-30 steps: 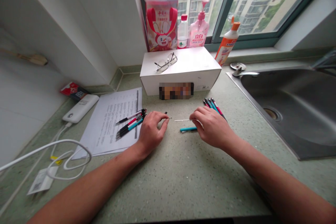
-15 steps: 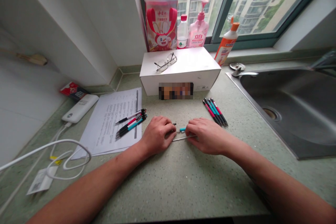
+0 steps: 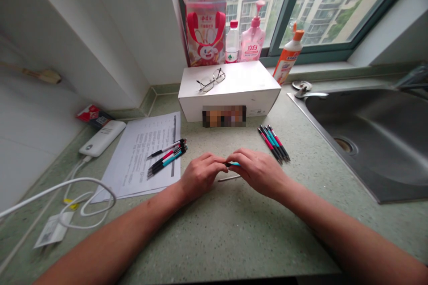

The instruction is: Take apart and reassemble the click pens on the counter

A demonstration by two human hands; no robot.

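Note:
My left hand (image 3: 204, 173) is closed, its fingertips pinching a small black pen part (image 3: 228, 164). Meeting it from the other side, my right hand (image 3: 257, 170) is closed on a teal pen barrel (image 3: 236, 164), mostly hidden by the fingers. The black part and the barrel lie end to end, but I cannot tell whether they are joined. A thin pale pen refill (image 3: 228, 179) lies on the counter below, one end hidden behind my right hand. Several pens (image 3: 167, 156) rest partly on the paper at left; another group of pens (image 3: 274, 143) lies side by side at right.
Printed paper (image 3: 140, 142) and a white power bank (image 3: 103, 138) with a cable are at left. Behind stands a white box (image 3: 240, 78) bearing eyeglasses (image 3: 211, 81). A metal sink (image 3: 368, 133) is at right. Bottles and a bag line the window.
My hands have come together, bringing the black part and teal barrel end to end. The pale refill now lies apart from my fingers on the counter.

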